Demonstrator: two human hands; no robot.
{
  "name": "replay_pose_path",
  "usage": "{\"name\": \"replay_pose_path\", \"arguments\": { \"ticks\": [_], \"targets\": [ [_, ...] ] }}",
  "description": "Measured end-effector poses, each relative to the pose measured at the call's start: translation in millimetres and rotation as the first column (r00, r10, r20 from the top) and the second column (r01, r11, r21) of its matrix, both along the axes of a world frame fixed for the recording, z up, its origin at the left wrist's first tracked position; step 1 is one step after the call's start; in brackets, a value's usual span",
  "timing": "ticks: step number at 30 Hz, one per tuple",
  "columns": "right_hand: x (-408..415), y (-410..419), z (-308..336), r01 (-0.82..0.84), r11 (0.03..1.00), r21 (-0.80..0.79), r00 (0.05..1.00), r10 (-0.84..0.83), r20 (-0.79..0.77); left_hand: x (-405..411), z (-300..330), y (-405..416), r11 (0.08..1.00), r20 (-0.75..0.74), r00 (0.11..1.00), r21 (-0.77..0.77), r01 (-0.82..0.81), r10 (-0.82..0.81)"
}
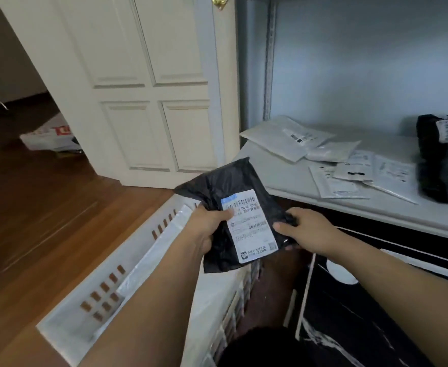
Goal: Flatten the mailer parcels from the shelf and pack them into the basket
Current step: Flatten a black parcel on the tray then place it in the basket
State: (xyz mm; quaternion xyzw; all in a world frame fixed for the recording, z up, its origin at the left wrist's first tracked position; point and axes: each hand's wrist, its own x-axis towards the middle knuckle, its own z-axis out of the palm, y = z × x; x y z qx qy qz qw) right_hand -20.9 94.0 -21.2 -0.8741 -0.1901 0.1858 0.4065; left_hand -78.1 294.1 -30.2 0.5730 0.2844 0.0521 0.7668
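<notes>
Black mailer (pixel 233 207) held mid-frame, above the white basket (pixel 106 295), which runs from lower left toward centre. Left hand (pixel 204 229) grips its left edge, thumb on top by the label. Right hand (pixel 305 231) pinches the right edge, fingers curled round the film. Both hands closed on the one parcel, neither free.

Step in hand, as I judge it: flattening this mailer before it goes down. The film looks rumpled and puffed at the upper left corner. Best done by pulling the two edges apart to take up slack, then pressing trapped air toward the loose end, label side up. Lay it flat along the basket floor on what looks like clear film already lying there, not propped on the slotted wall. Thin film may slip, so keep both thumbs on.

Remaining on the shelf (pixel 284 178), right of frame: white mailers (pixel 278 139), several flat clear-and-white packets (pixel 350 173), a bulky black parcel (pixel 440 165) at far right.

Writing: white shipping label (pixel 249 226) carries barcodes, a blue strip at top, a QR code and heart logo at bottom. Digits "0598" seem legible; the rest is too blurred to read. Other labels unreadable. Red print on a bag (pixel 50 136) on the floor at left, not legible
</notes>
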Motion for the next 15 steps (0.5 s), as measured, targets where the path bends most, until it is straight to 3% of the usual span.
{"name": "replay_pose_path", "arguments": {
  "ticks": [4,8,11,15],
  "targets": [
    [-11.5,66.9,-36.1,-0.174,0.968,-0.178,0.985,0.174,-0.016,-37.8,-42.8,67.9,0.984,-0.322,0.932,-0.013,-0.18,0.166],
    [-42.5,117.1,-62.6,-0.473,0.795,-0.379,0.88,0.451,-0.153,-96.2,-103.4,108.5,0.952,-0.584,0.753,0.143,-0.271,0.303],
    [-64.2,144.2,-79.2,-0.614,0.614,-0.496,0.774,0.593,-0.224,-128.4,-148.6,117.1,0.948,-0.702,0.643,0.16,-0.276,0.306],
    [-87.8,160.1,-106.3,-0.668,0.48,-0.569,0.696,0.674,-0.249,-152.8,-193.2,107.2,0.972,-0.791,0.564,0.182,-0.152,0.236]
  ]
}}
